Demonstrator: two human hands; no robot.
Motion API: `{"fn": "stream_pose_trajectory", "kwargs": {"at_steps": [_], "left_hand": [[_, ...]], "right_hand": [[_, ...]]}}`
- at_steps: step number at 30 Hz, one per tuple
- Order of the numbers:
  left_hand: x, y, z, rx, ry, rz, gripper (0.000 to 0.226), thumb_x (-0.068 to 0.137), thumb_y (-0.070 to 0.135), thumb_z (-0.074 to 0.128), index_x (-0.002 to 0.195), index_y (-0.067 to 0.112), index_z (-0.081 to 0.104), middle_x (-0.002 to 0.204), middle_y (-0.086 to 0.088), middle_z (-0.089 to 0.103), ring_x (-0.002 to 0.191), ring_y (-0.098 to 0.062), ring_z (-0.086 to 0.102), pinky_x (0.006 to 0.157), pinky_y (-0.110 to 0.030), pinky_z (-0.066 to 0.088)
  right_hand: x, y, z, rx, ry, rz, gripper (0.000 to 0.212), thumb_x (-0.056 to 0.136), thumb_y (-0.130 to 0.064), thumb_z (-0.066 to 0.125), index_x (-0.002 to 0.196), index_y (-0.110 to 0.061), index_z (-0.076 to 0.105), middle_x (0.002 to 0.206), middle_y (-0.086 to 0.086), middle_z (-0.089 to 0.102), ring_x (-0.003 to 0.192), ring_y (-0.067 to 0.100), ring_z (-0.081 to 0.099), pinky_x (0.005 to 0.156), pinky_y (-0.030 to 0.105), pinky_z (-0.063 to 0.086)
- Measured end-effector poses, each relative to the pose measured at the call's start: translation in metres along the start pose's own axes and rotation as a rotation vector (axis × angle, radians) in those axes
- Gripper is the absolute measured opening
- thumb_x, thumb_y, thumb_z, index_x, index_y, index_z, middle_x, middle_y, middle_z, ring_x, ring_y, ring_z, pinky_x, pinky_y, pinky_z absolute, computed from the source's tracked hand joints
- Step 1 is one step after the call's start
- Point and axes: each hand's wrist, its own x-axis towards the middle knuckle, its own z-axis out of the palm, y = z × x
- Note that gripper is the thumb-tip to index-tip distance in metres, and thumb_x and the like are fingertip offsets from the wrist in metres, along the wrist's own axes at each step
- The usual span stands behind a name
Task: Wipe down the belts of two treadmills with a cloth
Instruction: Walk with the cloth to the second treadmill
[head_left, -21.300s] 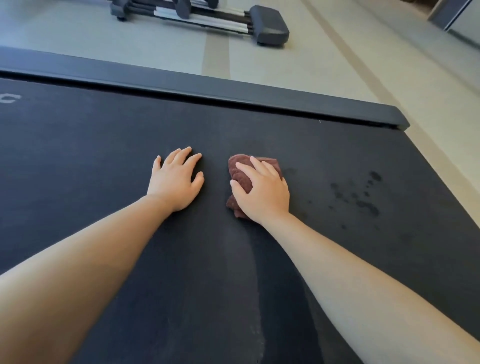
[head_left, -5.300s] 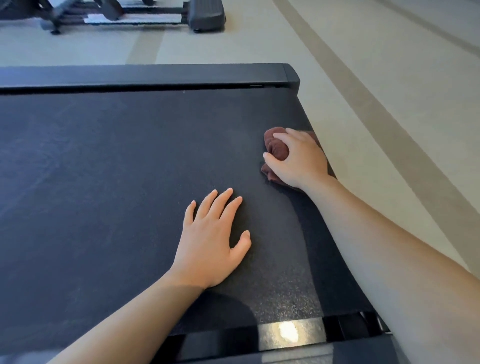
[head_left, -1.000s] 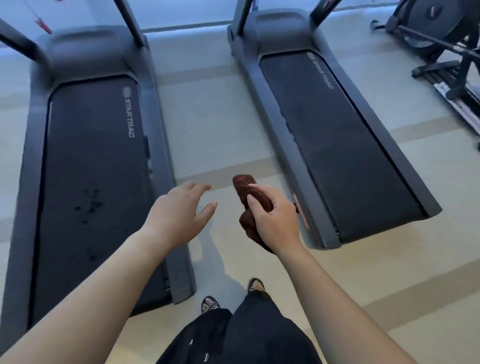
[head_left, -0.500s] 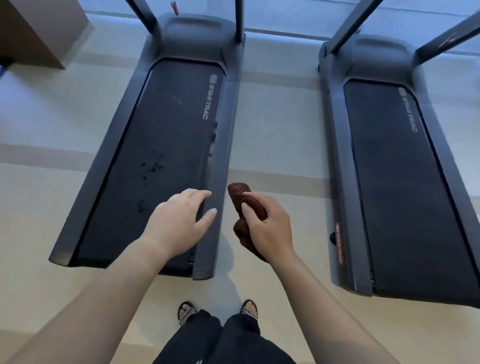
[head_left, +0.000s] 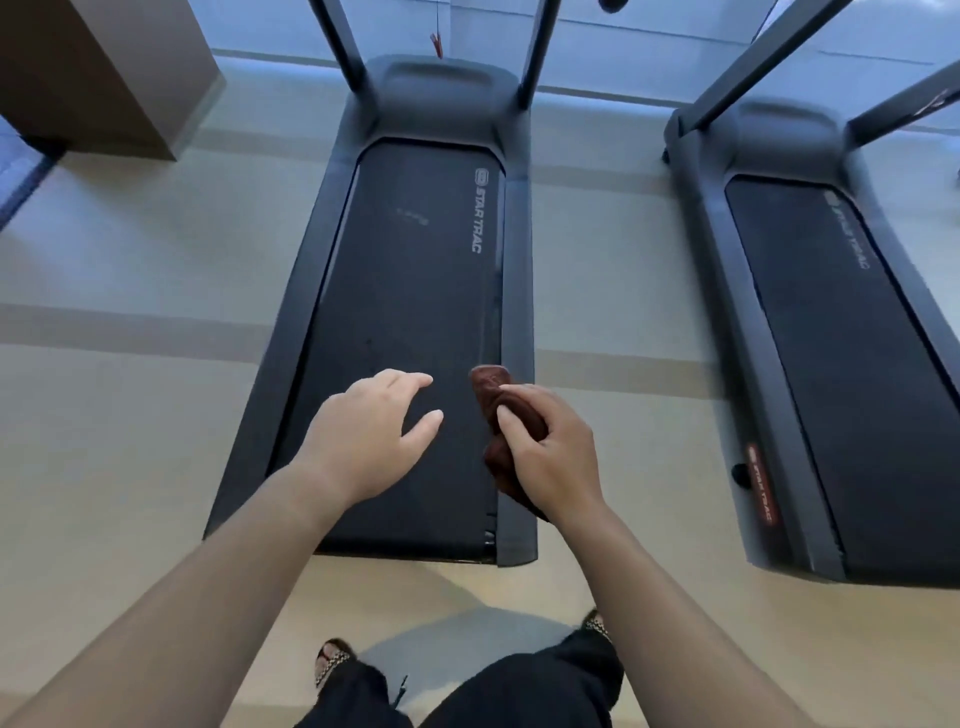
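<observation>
Both forearms are bare and extend forward from the lower edge of the frame, the left from about 7 o'clock, the right from about 5 o'clock, converging toward the centre.

Left hand (head_left: 369, 441): palm down, wrist roughly straight, fingers loosely spread and slightly curled, pointing toward 2 o'clock. Thumb apart from the index finger. Nothing is gripped; it touches nothing visible.

Right hand (head_left: 550, 457): back of hand up, fingers curled closed around a rolled brown cloth (head_left: 491, 387), thumb pressed along its side. The cloth protrudes beyond the fingers toward 11 o'clock.

The hands sit side by side, near but apart. Legs in dark trousers and sandalled feet appear at 6 o'clock.
</observation>
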Motion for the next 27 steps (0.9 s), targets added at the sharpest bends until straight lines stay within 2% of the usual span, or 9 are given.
{"fn": "stream_pose_trajectory", "kwargs": {"at_steps": [3, 8, 15, 20, 27], "left_hand": [[-0.014, -0.063, -0.025, 0.031, -0.022, -0.002, 0.047, 0.093, 0.046, 0.040, 0.136, 0.027, 0.041, 0.139, 0.010, 0.045, 0.123, -0.012, 0.046, 0.095, -0.033, 0.043], [-0.012, -0.118, -0.049, 0.028, -0.060, 0.029, 0.047, 0.094, 0.045, 0.040, 0.136, 0.026, 0.041, 0.139, 0.008, 0.046, 0.124, -0.014, 0.045, 0.094, -0.034, 0.043], [0.032, -0.170, -0.075, 0.071, -0.096, 0.057, 0.047, 0.094, 0.046, 0.040, 0.136, 0.027, 0.041, 0.138, 0.008, 0.047, 0.121, -0.015, 0.048, 0.094, -0.037, 0.045], [0.078, -0.195, -0.101, 0.103, -0.113, 0.066, 0.048, 0.093, 0.046, 0.039, 0.137, 0.026, 0.041, 0.139, 0.008, 0.045, 0.125, -0.015, 0.045, 0.098, -0.039, 0.042], [0.151, -0.235, -0.132, 0.088, -0.120, 0.163, 0.048, 0.094, 0.045, 0.040, 0.137, 0.025, 0.040, 0.139, 0.006, 0.046, 0.125, -0.016, 0.045, 0.099, -0.041, 0.041]], "right_hand": [[-0.016, -0.022, 0.058, 0.006, 0.006, 0.029, 0.019, 0.087, -0.027, 0.059, 0.103, -0.035, 0.067, 0.104, -0.029, 0.060, 0.101, -0.007, 0.054, 0.083, 0.005, 0.038], [-0.023, -0.048, 0.118, 0.000, 0.039, 0.057, 0.019, 0.088, -0.025, 0.060, 0.104, -0.032, 0.068, 0.108, -0.019, 0.063, 0.103, 0.000, 0.056, 0.088, 0.018, 0.043], [0.020, -0.069, 0.173, 0.056, 0.087, 0.101, 0.019, 0.087, -0.024, 0.059, 0.096, -0.040, 0.065, 0.101, -0.029, 0.061, 0.100, -0.008, 0.054, 0.082, 0.005, 0.038], [0.065, -0.079, 0.200, 0.080, 0.102, 0.133, 0.018, 0.088, -0.024, 0.060, 0.103, -0.030, 0.068, 0.108, -0.018, 0.063, 0.104, 0.001, 0.055, 0.094, 0.028, 0.046], [0.132, -0.104, 0.246, 0.069, 0.166, 0.152, 0.018, 0.088, -0.027, 0.059, 0.102, -0.035, 0.066, 0.107, -0.023, 0.061, 0.105, -0.001, 0.054, 0.093, 0.025, 0.045]]}}
